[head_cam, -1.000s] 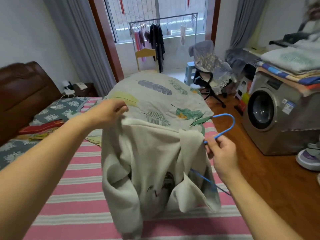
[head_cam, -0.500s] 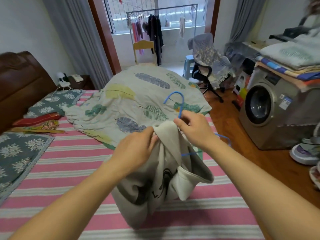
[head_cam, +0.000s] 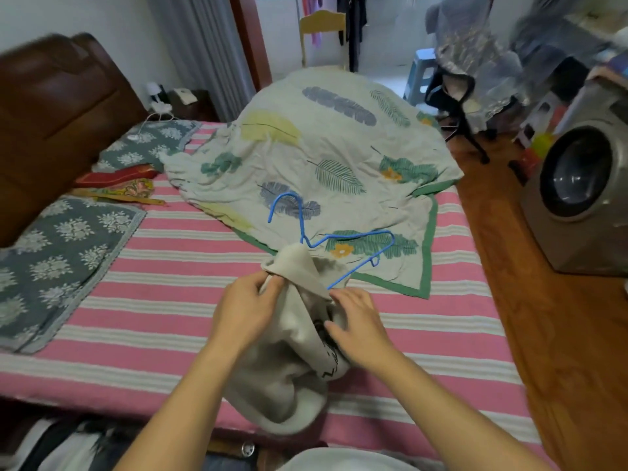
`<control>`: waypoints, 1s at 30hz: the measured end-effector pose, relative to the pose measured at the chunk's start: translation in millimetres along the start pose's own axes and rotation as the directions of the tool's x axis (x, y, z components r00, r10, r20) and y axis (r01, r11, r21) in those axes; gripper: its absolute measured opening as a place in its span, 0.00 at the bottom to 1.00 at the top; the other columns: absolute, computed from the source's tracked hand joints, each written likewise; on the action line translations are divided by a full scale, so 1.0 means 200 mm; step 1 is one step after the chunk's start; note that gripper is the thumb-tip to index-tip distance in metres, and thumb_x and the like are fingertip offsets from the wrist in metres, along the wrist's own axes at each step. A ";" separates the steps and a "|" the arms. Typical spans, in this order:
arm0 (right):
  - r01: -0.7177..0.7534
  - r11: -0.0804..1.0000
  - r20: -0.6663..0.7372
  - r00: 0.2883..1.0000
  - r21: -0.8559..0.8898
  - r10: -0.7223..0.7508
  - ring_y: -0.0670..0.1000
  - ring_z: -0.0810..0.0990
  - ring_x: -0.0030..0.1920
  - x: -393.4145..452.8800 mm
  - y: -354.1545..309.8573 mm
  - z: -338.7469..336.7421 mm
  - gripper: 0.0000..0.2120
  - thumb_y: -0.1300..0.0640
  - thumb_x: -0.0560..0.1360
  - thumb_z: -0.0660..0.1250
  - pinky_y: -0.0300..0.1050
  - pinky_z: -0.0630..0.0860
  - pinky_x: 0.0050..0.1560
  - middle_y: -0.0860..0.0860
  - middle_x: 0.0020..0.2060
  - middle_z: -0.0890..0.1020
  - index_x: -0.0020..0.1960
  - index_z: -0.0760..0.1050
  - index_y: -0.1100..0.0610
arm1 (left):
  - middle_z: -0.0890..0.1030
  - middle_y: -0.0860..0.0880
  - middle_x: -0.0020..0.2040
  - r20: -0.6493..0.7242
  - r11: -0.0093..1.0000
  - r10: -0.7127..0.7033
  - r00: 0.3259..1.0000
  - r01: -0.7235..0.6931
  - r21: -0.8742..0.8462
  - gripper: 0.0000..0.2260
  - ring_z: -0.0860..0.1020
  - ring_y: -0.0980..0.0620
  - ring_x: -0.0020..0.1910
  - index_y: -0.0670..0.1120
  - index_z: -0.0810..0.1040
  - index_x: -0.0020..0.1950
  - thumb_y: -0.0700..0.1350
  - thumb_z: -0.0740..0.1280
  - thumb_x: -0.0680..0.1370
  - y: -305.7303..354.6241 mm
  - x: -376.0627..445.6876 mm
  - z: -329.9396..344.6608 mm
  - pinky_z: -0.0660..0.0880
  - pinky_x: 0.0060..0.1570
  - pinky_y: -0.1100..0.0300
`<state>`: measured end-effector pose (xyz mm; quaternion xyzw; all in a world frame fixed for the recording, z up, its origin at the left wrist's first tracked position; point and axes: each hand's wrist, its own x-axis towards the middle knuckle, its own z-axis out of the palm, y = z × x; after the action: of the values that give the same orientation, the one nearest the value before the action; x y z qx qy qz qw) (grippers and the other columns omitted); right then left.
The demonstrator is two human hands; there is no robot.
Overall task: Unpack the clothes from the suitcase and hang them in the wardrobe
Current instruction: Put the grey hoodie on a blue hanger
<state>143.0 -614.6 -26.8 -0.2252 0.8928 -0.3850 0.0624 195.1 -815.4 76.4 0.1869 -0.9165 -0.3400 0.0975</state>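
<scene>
One cream fleece sweatshirt (head_cam: 289, 362), one thin blue wire hanger (head_cam: 343, 237) and two bare hands were seen. The sweatshirt, bunched and soft with a dark printed mark partly hidden in its folds, was held above the near edge of the pink-and-white striped bed (head_cam: 153, 266), with its neck opening at 12 o'clock. The hanger was partly inserted there, with its hook at 11 o'clock. The left hand (head_cam: 248, 311) was seen with fingers pinching the collar; the right hand (head_cam: 356, 321) had fingers curled into the fabric.
</scene>
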 end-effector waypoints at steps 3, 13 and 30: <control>0.010 0.998 0.054 0.999 -0.063 -0.007 0.55 0.67 0.63 0.03 -0.06 0.08 0.19 0.50 0.73 0.71 0.45 0.61 0.66 0.51 0.55 0.76 0.62 0.76 0.53 | 0.73 0.54 0.27 -0.039 1.000 -0.011 0.999 0.010 -0.023 0.15 0.70 0.50 0.31 0.52 0.74 0.35 0.56 0.64 0.80 -0.02 -0.02 -0.04 0.65 0.31 0.54; 0.099 0.859 0.013 0.994 -0.503 -0.107 0.55 0.74 0.58 0.06 0.33 -0.22 0.14 0.57 0.60 0.71 0.56 0.47 0.73 0.49 0.42 0.80 0.45 0.80 0.47 | 0.68 0.56 0.30 -0.069 0.980 -0.003 0.998 -0.011 -0.200 0.21 0.64 0.58 0.31 0.41 0.72 0.35 0.55 0.66 0.81 -0.22 -0.03 -0.19 0.63 0.33 0.55; 0.434 0.898 -0.169 0.882 -0.070 -0.439 0.51 0.70 0.69 0.43 -0.39 -0.97 0.37 0.55 0.71 0.74 0.42 0.70 0.68 0.49 0.74 0.62 0.76 0.62 0.53 | 0.77 0.50 0.30 -0.013 0.757 0.596 0.803 -0.556 0.343 0.20 0.79 0.44 0.34 0.52 0.71 0.42 0.68 0.56 0.79 -0.07 0.27 -0.36 0.70 0.29 0.54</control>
<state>38.0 -572.1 169.1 -0.3854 0.8269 -0.3943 -0.1104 171.7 -890.1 123.7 -0.0710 -0.9644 -0.1268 0.2210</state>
